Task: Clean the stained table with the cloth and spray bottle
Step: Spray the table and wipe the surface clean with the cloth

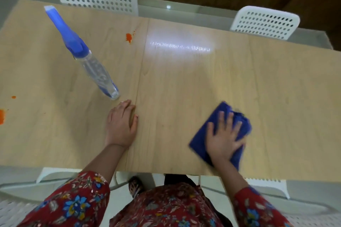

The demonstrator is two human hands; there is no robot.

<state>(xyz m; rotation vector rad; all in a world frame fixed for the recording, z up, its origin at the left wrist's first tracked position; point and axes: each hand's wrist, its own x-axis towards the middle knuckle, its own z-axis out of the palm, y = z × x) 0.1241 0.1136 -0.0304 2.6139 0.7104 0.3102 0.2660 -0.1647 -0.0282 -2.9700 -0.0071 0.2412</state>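
Lower right: right hand (224,137) presses blue cloth (200,141) on table (184,83).
Its fingers (229,121) spread wide; left hand (120,125) rests relaxed, empty, near spray bottle (83,53).

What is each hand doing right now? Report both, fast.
Left hand: open, resting on the table, holding nothing.
Right hand: open, fingers spread, pressing the blue cloth flat.

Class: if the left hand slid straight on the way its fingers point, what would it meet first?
Probably the bottle, whose base stands just beyond the left hand. The line is close, so it could narrowly miss.
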